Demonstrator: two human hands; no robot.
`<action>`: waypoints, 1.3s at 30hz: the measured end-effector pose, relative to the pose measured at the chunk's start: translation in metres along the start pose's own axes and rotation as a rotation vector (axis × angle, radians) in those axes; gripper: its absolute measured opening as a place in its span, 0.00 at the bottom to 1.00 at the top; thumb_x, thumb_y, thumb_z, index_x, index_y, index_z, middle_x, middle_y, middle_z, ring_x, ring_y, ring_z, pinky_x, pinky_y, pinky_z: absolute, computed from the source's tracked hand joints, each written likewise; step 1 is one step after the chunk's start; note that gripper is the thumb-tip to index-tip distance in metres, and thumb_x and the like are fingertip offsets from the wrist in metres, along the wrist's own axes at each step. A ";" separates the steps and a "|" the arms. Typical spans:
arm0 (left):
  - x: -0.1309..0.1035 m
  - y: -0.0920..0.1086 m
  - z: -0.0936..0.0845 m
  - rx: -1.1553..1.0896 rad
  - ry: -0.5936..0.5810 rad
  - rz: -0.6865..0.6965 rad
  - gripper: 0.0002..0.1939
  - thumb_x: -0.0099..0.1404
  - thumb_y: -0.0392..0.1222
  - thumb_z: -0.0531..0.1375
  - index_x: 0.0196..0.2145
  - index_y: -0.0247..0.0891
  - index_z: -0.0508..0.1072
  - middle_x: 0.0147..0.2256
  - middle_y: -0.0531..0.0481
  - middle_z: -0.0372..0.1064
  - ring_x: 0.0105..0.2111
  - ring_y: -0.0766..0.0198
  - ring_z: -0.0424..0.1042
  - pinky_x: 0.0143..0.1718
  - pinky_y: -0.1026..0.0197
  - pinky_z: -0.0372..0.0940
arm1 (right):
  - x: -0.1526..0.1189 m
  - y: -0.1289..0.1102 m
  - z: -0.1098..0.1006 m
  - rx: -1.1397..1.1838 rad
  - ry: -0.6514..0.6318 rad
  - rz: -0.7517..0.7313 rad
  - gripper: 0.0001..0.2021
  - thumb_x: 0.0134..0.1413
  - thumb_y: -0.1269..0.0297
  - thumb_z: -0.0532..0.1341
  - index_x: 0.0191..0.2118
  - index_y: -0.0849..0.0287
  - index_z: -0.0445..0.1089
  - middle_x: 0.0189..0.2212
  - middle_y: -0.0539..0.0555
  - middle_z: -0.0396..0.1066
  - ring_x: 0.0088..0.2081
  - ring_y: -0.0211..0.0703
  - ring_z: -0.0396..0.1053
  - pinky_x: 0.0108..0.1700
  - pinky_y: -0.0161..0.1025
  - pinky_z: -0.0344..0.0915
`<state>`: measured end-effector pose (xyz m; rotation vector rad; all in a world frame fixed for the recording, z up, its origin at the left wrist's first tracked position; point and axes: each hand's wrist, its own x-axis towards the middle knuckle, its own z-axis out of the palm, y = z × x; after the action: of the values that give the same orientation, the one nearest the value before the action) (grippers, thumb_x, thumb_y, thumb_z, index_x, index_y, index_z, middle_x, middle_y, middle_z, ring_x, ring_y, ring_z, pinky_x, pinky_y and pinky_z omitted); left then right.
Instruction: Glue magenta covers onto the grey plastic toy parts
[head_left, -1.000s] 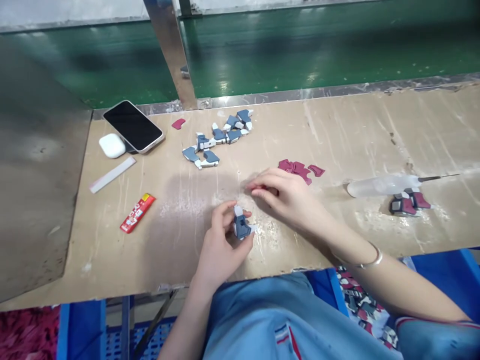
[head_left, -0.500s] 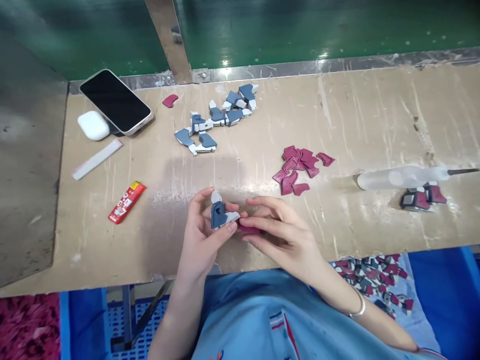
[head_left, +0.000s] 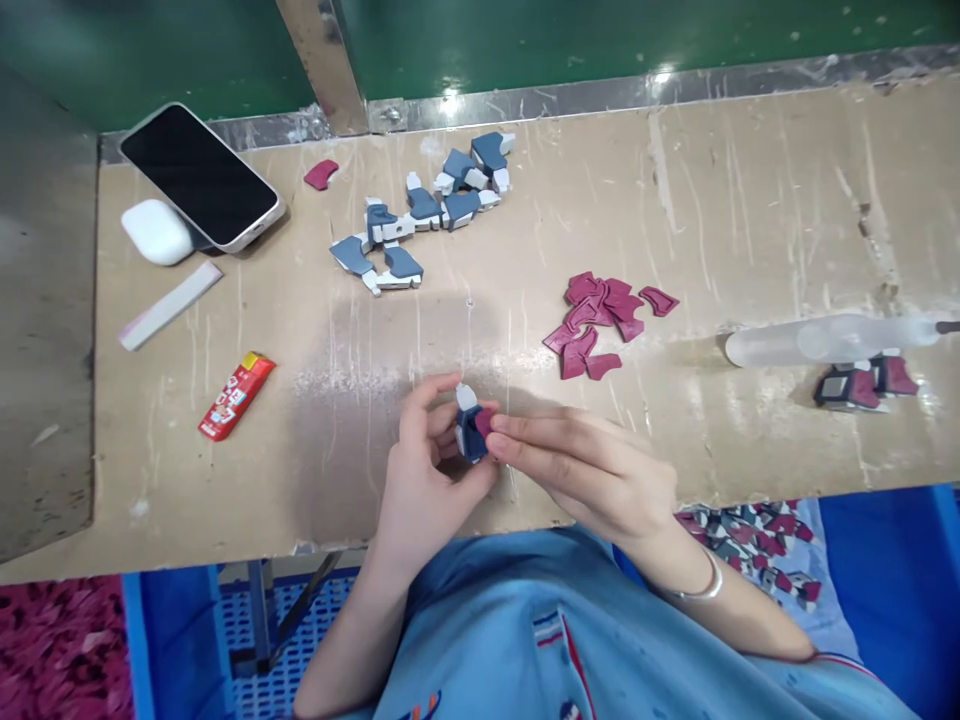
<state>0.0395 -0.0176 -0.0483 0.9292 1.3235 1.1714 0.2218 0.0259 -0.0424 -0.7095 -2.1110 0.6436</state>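
The left hand (head_left: 429, 480) pinched a blue-and-white part (head_left: 468, 436); the right hand (head_left: 621, 478) pinched a maroon piece (head_left: 484, 420) on its tabletop (head_left: 735, 430) right-edge side.

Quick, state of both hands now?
Left hand: closed on a blue-and-white part.
Right hand: fingers pinching a dark red piece against that part.
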 end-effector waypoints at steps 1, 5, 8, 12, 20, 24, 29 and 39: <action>0.000 0.000 -0.001 0.012 -0.004 -0.004 0.33 0.62 0.30 0.71 0.60 0.47 0.67 0.48 0.51 0.88 0.44 0.61 0.89 0.46 0.65 0.81 | 0.000 0.001 0.001 0.009 -0.006 -0.004 0.26 0.73 0.79 0.63 0.70 0.53 0.74 0.54 0.57 0.87 0.54 0.50 0.86 0.55 0.45 0.88; -0.001 0.000 -0.002 0.026 -0.013 -0.004 0.33 0.63 0.29 0.70 0.61 0.48 0.67 0.48 0.52 0.88 0.46 0.60 0.89 0.47 0.64 0.82 | 0.002 0.006 0.004 0.048 -0.014 -0.030 0.18 0.76 0.75 0.62 0.62 0.53 0.80 0.51 0.57 0.87 0.53 0.50 0.87 0.53 0.46 0.89; -0.001 -0.001 -0.002 0.011 -0.005 0.013 0.33 0.62 0.29 0.71 0.60 0.48 0.67 0.48 0.53 0.88 0.46 0.61 0.89 0.47 0.65 0.82 | 0.002 0.008 0.004 0.066 -0.012 -0.041 0.16 0.75 0.75 0.62 0.60 0.55 0.81 0.50 0.57 0.88 0.51 0.50 0.87 0.52 0.46 0.89; -0.001 -0.004 -0.001 0.006 0.001 0.035 0.32 0.63 0.29 0.71 0.60 0.48 0.67 0.48 0.53 0.89 0.46 0.62 0.89 0.47 0.66 0.81 | 0.001 0.009 0.007 0.092 0.000 -0.046 0.16 0.73 0.76 0.64 0.59 0.57 0.81 0.50 0.59 0.88 0.52 0.50 0.87 0.53 0.45 0.88; 0.000 0.007 -0.002 -0.051 -0.015 -0.035 0.32 0.63 0.31 0.72 0.59 0.48 0.65 0.46 0.52 0.87 0.49 0.57 0.88 0.49 0.61 0.82 | 0.009 0.011 0.010 0.149 -0.006 0.034 0.10 0.74 0.70 0.67 0.53 0.54 0.84 0.48 0.56 0.88 0.52 0.49 0.85 0.55 0.47 0.87; -0.002 0.014 -0.007 -0.204 -0.130 -0.067 0.30 0.68 0.41 0.75 0.60 0.51 0.65 0.49 0.49 0.85 0.49 0.58 0.88 0.48 0.60 0.82 | 0.012 0.008 0.006 0.123 -0.038 0.060 0.08 0.74 0.70 0.66 0.51 0.53 0.82 0.50 0.55 0.88 0.53 0.49 0.84 0.58 0.47 0.84; -0.002 0.008 -0.008 -0.281 -0.054 -0.111 0.29 0.67 0.54 0.77 0.58 0.52 0.69 0.43 0.52 0.85 0.45 0.57 0.89 0.47 0.59 0.83 | 0.011 -0.003 0.006 0.271 -0.009 0.180 0.13 0.74 0.74 0.60 0.55 0.50 0.74 0.53 0.54 0.87 0.55 0.49 0.84 0.57 0.50 0.82; 0.000 0.018 -0.007 -0.344 -0.122 -0.167 0.27 0.66 0.56 0.78 0.56 0.50 0.73 0.45 0.49 0.87 0.46 0.51 0.89 0.47 0.53 0.85 | 0.005 -0.002 0.012 0.278 0.137 0.172 0.14 0.71 0.72 0.67 0.56 0.47 0.72 0.45 0.52 0.87 0.54 0.50 0.84 0.54 0.49 0.83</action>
<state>0.0304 -0.0152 -0.0316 0.6179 1.0389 1.1483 0.2091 0.0256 -0.0449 -0.7593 -1.8027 0.9345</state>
